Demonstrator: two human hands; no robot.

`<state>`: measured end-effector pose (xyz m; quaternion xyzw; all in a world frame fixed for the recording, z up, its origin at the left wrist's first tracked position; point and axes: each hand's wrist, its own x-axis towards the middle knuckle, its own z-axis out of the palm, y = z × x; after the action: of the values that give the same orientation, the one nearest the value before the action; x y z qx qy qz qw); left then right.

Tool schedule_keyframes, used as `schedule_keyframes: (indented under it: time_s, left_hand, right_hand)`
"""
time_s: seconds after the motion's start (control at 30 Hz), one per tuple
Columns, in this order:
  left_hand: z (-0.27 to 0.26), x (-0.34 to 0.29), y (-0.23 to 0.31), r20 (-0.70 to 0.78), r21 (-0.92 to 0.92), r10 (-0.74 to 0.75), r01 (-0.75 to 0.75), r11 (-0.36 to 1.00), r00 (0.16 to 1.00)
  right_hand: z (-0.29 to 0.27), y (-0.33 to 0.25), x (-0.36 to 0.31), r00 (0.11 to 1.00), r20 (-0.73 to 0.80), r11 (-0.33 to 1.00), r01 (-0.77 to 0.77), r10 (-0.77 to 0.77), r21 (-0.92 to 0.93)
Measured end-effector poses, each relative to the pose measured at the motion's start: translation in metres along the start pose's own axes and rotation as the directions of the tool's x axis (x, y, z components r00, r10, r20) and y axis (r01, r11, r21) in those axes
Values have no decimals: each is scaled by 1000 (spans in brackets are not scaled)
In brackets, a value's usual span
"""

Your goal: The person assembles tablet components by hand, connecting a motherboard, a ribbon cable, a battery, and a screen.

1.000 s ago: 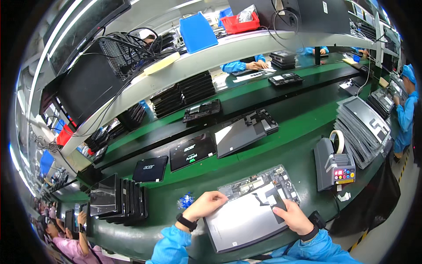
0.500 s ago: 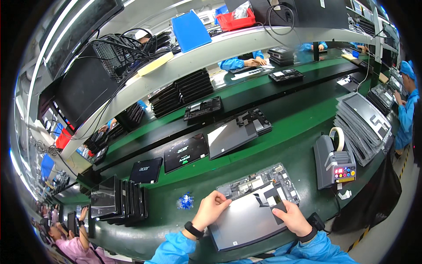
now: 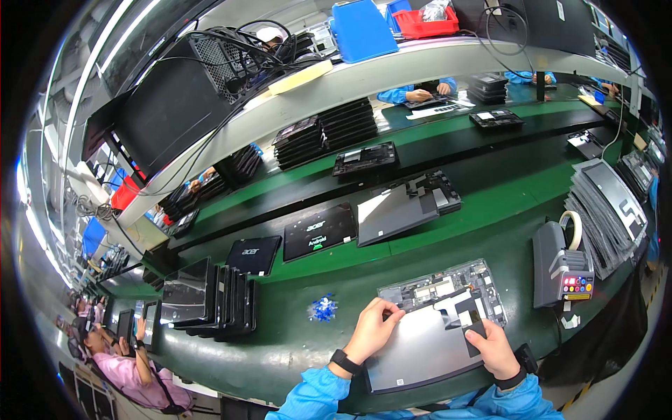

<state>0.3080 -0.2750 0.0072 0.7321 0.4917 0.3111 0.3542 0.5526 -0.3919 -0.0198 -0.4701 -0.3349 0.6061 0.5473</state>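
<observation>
A silver-backed display panel [image 3: 423, 350] lies in front of me, lapping over the near side of an opened tablet body [image 3: 448, 285] with its circuit board bare. My left hand [image 3: 373, 329] is closed in a pinch at the panel's far left corner; what sits between the fingertips is too small to make out. At the panel's right edge, my right hand [image 3: 497, 350] grips it, thumb pressed on a dark strip [image 3: 476, 337] there and the other fingers partly hidden. White and black tape pieces [image 3: 455, 308] lie along the panel's far edge.
A grey tape dispenser [image 3: 560, 269] stands right, before stacked panels [image 3: 605, 217]. Dark tablets stand stacked [image 3: 213, 301] at left, near blue scraps [image 3: 323, 308]. More tablets [image 3: 320, 231] lie beyond. A shelf [image 3: 420, 68] crosses above; co-workers' hands [image 3: 423, 94] show behind it.
The whole view has shifted, so the bench and my hands appear farther right. Both hands keep nearly the same hold, and the panel stays over the tablet body.
</observation>
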Motion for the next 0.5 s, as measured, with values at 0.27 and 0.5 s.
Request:
schedule_keyframes:
  time_s: [0.27,0.5]
  left_hand:
    - [-108,16,-18,-44,215,75,-63,975,996]
    - [-143,48,-105,107,389,-349,284,876,931]
  right_hand:
    - [-3,0,0,999,-32,997,10,-12,-70]
    - [-2,2,4,1000,-19,996,21,-23,-81]
